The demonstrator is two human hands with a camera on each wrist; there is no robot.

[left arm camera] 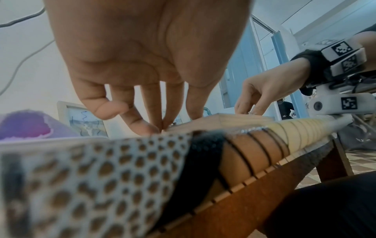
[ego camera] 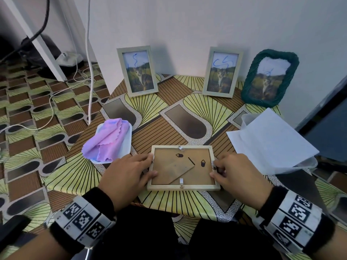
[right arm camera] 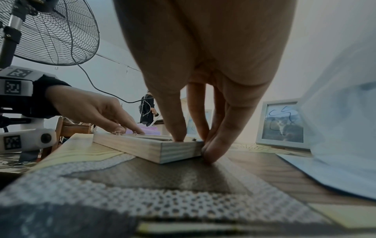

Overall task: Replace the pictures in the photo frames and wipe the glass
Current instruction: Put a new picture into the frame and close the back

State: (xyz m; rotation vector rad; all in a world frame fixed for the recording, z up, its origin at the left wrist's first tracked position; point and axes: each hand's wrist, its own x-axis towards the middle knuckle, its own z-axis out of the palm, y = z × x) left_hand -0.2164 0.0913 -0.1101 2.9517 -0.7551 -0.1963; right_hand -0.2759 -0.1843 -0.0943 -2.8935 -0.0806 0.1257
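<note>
face-down frame (ego camera: 183, 167) glass hidden, near tablecloth (left arm camera: 101, 185) blurred

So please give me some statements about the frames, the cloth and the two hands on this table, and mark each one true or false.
1. The wooden frame between the hands lies face down, its backing board up. True.
2. Four frames stand against the wall. False: three stand there, two pale frames and one green woven frame.
3. The purple cloth lies on a white tray, left of the face-down frame. True.
4. The left hand holds the cloth. False: its fingers touch the frame's left edge.
5. The right hand touches the frame's right edge. True.
6. The standing pictures are clean. False: blue scribbles mark them.
</note>
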